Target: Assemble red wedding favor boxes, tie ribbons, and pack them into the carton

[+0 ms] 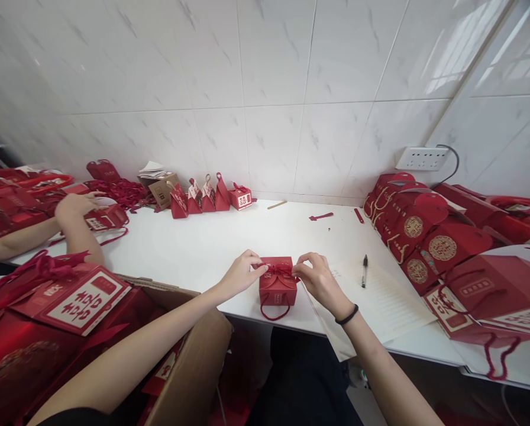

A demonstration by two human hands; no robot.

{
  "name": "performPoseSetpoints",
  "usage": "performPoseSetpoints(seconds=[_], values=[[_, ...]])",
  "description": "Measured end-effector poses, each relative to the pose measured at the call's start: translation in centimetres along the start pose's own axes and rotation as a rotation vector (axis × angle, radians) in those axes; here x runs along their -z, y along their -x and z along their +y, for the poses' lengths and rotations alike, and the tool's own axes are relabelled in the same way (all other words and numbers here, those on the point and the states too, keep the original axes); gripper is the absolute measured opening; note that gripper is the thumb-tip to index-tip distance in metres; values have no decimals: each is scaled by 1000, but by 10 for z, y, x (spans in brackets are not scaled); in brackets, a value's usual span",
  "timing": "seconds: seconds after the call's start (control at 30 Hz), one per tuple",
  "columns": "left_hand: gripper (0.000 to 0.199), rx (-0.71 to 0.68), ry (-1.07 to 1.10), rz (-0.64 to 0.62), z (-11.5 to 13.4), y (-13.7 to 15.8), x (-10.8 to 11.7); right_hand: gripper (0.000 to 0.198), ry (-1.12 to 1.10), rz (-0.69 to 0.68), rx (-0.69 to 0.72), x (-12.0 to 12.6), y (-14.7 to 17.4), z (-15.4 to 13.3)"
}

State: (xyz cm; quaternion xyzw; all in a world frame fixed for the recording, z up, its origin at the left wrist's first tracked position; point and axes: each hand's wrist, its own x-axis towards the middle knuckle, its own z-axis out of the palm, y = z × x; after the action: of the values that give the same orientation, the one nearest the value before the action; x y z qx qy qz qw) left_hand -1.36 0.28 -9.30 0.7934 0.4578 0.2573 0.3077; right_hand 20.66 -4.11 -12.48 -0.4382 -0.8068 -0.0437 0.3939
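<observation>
A small red gift box (277, 293) stands upright at the front edge of the white table, its cord handle hanging down the front. Across its top runs a red ribbon (279, 270), gathered in a bow or knot at the middle. My left hand (246, 271) pinches the ribbon's left side between thumb and fingers. On the opposite side my right hand (316, 275), with a black band on the wrist, pinches the ribbon's right side. Both hands are close to the box top; the ribbon's ends are mostly hidden by the fingers.
Left of me is an open cardboard box (203, 355) full of red gift boxes. A co-worker's hands (76, 207) work beyond it. Red boxes (425, 236) are stacked at right, near a pen (365, 271) on paper (389, 305). Small cone-shaped packets (208, 195) line the wall.
</observation>
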Motion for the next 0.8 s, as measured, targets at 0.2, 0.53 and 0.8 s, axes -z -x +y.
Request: performPoseSetpoints(seconds=[0.2,0.53,0.8], values=[[18,89,56,-75,0,8,-2,24,-101,-27,-114,5,3,0],[28,52,111,-172,4,9,-2,57,-353,-237,-675,-11,-3,-27],[29,103,180,-158,-2,2,-3,57,-496,-212,-780,-16,-9,-24]])
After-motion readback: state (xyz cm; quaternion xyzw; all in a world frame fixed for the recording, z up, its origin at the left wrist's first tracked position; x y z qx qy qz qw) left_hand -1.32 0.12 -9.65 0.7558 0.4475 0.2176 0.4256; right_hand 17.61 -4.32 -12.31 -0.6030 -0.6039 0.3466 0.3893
